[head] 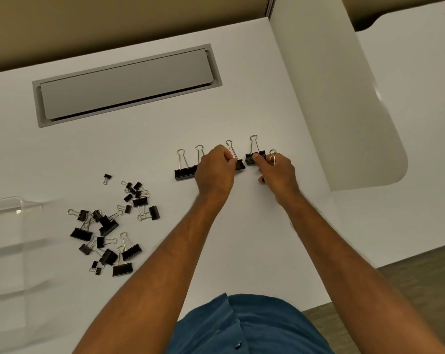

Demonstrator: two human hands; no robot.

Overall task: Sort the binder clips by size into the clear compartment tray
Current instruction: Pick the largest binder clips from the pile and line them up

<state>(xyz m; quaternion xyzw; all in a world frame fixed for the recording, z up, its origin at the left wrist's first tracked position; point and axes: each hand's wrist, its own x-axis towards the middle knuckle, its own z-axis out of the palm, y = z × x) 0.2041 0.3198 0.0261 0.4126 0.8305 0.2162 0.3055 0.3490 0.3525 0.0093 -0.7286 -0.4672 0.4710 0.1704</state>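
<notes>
Both hands are out over the white desk, working on a row of large black binder clips. The left hand has its grip pinched narrow on a large clip with its wire handle sticking up and tilted. It partly covers another clip in the row; the leftmost large clip sits free just beside it. The right hand presses a thumb on the next large clip, fingers curled around a wire handle; can't tell if that grip fully holds it. The loose pile of mixed clips lies well to the left, with one small clip apart above it. The clear tray is at the far left edge, nothing visible in it. A grey cable hatch is set into the desk behind.
</notes>
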